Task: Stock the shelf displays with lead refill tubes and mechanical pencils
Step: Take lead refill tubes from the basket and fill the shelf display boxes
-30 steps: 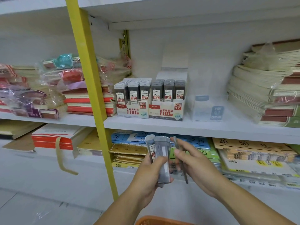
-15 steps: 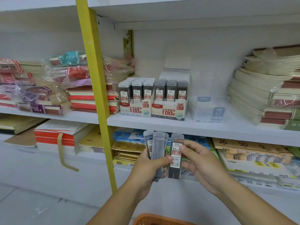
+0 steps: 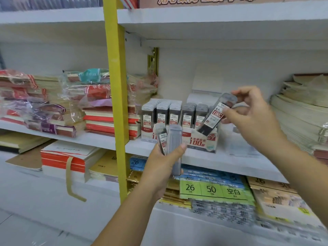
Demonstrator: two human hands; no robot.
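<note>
I log a yellow upright (image 3: pixel 116 103) between white shelves (image 3: pixel 99 139). Plastic-wrapped notebook stacks (image 3: pixel 53 103) sit left of it, cream stacks (image 3: pixel 298 118) right, green label packs (image 3: pixel 213 189) below.

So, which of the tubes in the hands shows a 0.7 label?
The tube pinched in the right hand, tilted over the HB 0.7 box; the left hand holds its tubes upright, sizes unreadable.

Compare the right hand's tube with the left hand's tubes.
Right hand pinches one grey plastic lead refill tube, labelled 0.7; left hand grips at least two grey plastic tubes. The single tube tilts before the white 0.7 display box; the left-hand tubes stand upright, lower. Both are flat grey cases.
</note>
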